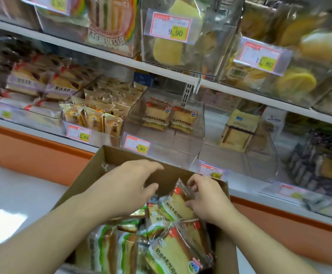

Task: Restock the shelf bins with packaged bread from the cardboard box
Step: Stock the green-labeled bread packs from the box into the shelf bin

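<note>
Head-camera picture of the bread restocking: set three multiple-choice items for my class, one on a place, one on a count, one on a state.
1. Where does the clear bin tagged 8.80 stand?
A. directly behind the cardboard box
B. on the top shelf
C. on the floor

2. How many bread packs stand in that bin?
A. none
B. two
C. six

3. What is the right hand doing?
A. resting on the shelf
B. hanging empty
C. pinching a bread pack in the box

Answers: 1 A, its tag shows just over the box's far wall; 2 B, two stand side by side; 3 C, fingers grip the wrapper.
</note>
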Motion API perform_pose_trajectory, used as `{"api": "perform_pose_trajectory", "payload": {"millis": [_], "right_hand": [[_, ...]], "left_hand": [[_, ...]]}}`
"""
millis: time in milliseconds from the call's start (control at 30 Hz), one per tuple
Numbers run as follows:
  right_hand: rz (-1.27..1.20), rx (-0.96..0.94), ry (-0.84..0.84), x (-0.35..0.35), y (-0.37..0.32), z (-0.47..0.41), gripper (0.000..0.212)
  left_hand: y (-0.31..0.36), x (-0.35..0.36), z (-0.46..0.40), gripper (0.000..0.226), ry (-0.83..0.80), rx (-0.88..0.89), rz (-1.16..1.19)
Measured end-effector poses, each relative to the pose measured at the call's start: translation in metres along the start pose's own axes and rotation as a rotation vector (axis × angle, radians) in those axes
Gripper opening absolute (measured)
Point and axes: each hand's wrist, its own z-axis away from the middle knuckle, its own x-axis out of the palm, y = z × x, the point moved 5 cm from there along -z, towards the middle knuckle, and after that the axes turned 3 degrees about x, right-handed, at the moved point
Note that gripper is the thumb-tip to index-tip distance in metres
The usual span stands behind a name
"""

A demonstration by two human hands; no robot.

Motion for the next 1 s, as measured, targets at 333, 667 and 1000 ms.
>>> {"api": "perform_pose_trajectory", "payload": {"millis": [333,667,1000], "right_hand": [[-0.055,0.012,0.038,0.006,0.002,-0.004,0.01],[-0.446,-0.27,0.169,-0.064,-0.04,0.011,0.02],[-0.493,-0.398,0.397,-0.123,-0.03,-0.032,0.037]], "left_hand": [[-0.006,0.018,-0.021,0.044,-0.108,0.009,-0.058],[-0.008,0.002,-0.036,0.078,-0.027,-0.016,0.16],[-0.013,-0.073,-0.082,0.041,0.331,-0.046,0.256]]}}
